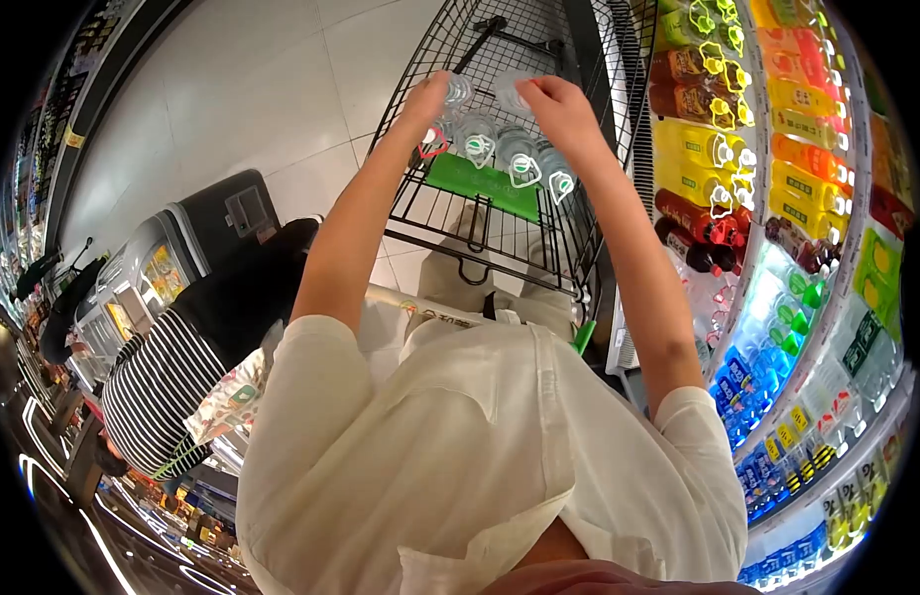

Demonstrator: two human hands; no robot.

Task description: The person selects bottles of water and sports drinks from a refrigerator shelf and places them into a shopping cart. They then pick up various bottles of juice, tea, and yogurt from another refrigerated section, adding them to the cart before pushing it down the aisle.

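Both hands are in the upper middle of the frame, above a black wire cart (420,220). The left hand (429,101) is at a clear plastic bottle (460,91), and its fingers are bent against the side of it. The right hand (561,109) is at another clear bottle (509,91), with the thumb and the first finger near each other. The hands are apart, and these two bottles are between them. How firmly each hand is closed, I cannot tell, because the fingers are partly hidden and a little blurred.

Just below the hands, more clear bottles (515,146) lie side by side in the cart. They have looped carry handles (523,170), mostly white with green. One red loop (432,142) is near the left wrist. Below them is a green panel (485,185). At the right of the frame, lit shelves (754,198) carry colourful drinks. At the left, a person in a striped top (158,392) bends near a grey case (210,230).
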